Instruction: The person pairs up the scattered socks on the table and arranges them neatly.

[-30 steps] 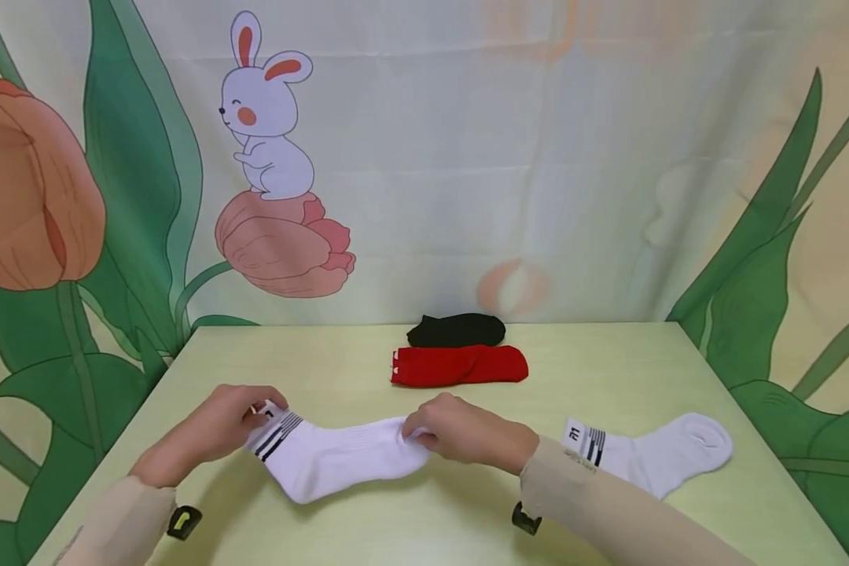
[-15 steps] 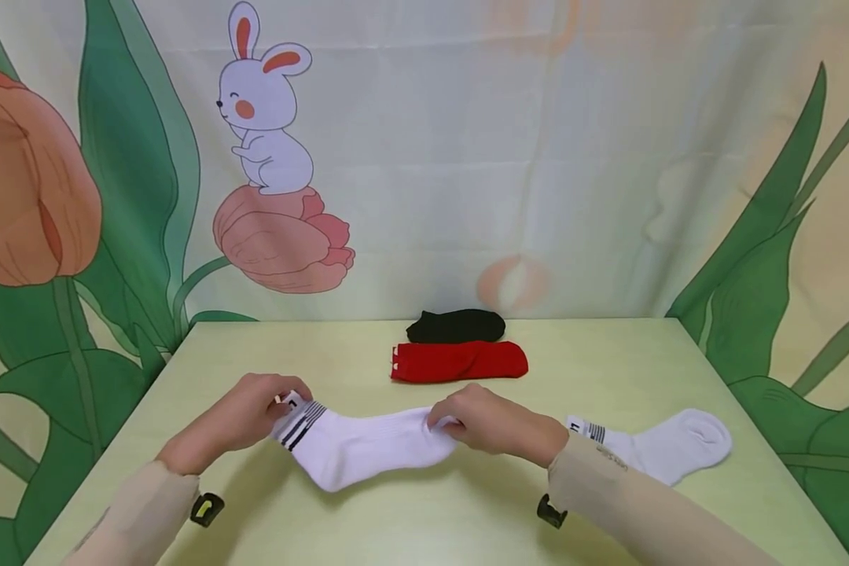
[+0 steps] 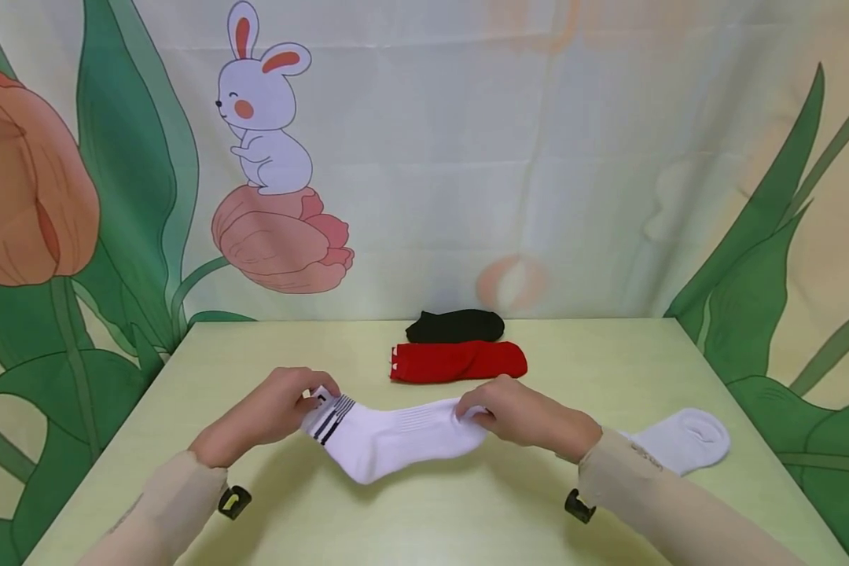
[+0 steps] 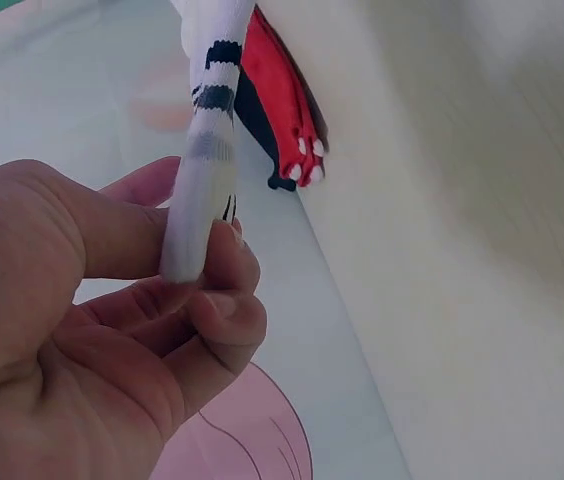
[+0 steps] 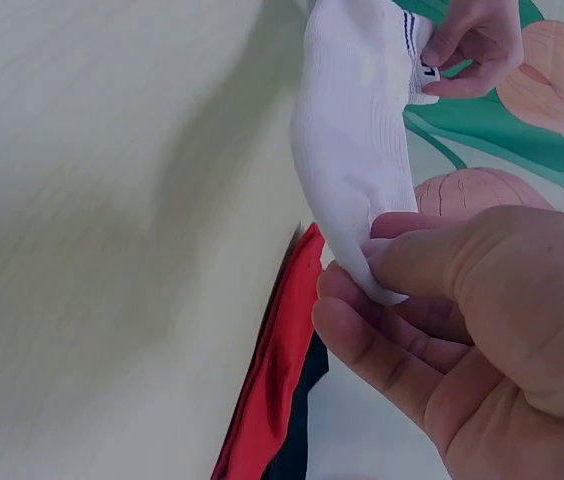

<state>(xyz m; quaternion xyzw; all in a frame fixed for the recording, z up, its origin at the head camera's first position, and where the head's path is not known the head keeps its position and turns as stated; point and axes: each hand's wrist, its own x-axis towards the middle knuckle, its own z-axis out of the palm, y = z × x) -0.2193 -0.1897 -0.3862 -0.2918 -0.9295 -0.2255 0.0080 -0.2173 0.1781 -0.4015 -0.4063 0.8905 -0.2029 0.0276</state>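
A white sock with dark stripes at its cuff is stretched sideways between my two hands, its heel hanging lowest and a shadow on the table below. My left hand pinches the striped cuff; the left wrist view shows the cuff edge between thumb and fingers. At the other end, my right hand pinches the toe, also seen in the right wrist view with the toe between thumb and fingertips. A second white sock lies on the table at the right, its cuff hidden behind my right forearm.
A red sock with white tips lies flat at the back of the pale table. Just behind it is a black sock, close to the printed backdrop with its rabbit and tulips.
Both hands have moved right together, carrying the stretched white sock along. My right forearm now covers more of the second white sock. The red and black socks have stayed put.
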